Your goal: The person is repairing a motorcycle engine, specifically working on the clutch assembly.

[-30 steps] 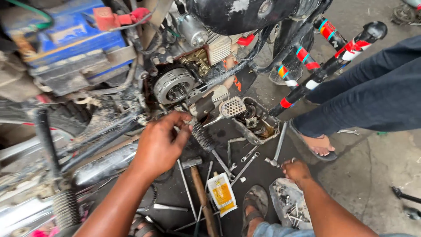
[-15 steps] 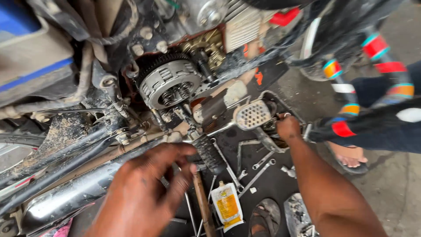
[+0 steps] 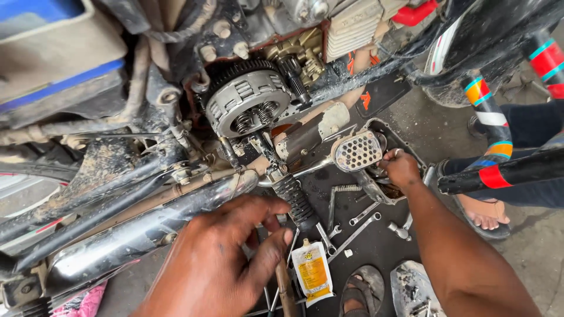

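Left hand is held near, fingers loosely curled and holding nothing, just beside the black ribbed rubber footpeg. Right hand is placed farther right, fingers closed on something inside the dark metal engine cover, beside the perforated round metal strainer. The toothed grey clutch assembly is seen far, left of centre.

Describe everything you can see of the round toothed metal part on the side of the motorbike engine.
The toothed metal disc sits exposed on the open side of the engine, its flat face tilted toward the camera. It looks like grey, oily metal. Fine teeth ring its dark outer edge; the inner plate has slotted openings and several coil springs set in round pockets. A smaller gear stands right beside its upper right edge. Neither hand touches it; the left hand is below it.
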